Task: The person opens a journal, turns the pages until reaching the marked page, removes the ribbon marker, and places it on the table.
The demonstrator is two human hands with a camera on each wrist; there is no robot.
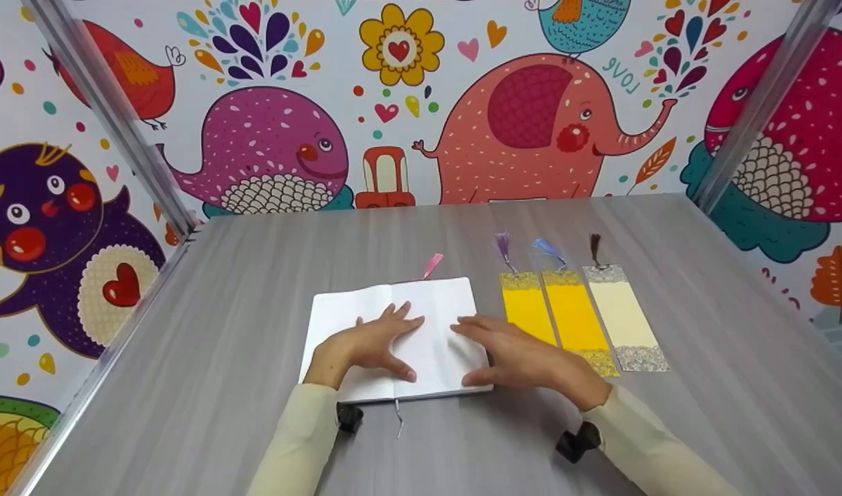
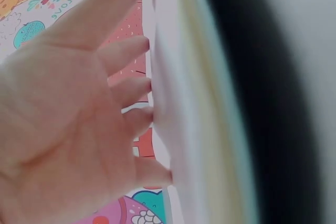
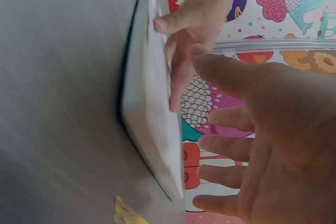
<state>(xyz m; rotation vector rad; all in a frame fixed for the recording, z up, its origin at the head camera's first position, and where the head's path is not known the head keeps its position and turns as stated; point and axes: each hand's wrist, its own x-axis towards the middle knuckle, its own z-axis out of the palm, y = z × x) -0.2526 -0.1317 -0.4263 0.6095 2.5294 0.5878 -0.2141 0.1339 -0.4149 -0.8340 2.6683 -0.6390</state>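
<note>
An open notebook (image 1: 435,303) with blank white pages lies on the table, its dark cover edge showing in the right wrist view. My left hand (image 1: 366,344) rests on the pages near the fold, fingers spread and fingertips touching the paper. Over the right page hovers my right hand (image 1: 524,351), its fingers apart and holding nothing; in the right wrist view a gap separates them from the paper. From the notebook's top edge sticks a pink tassel (image 1: 433,265). A thin grey ribbon (image 1: 399,420) hangs out at the bottom of the fold.
Right of the notebook lie a yellow bookmark (image 1: 526,306) with a purple tassel, another yellow bookmark (image 1: 578,317) with a blue tassel, and a cream bookmark (image 1: 621,313) with a brown tassel. The grey table (image 1: 221,344) meets cartoon-printed walls behind and beside it.
</note>
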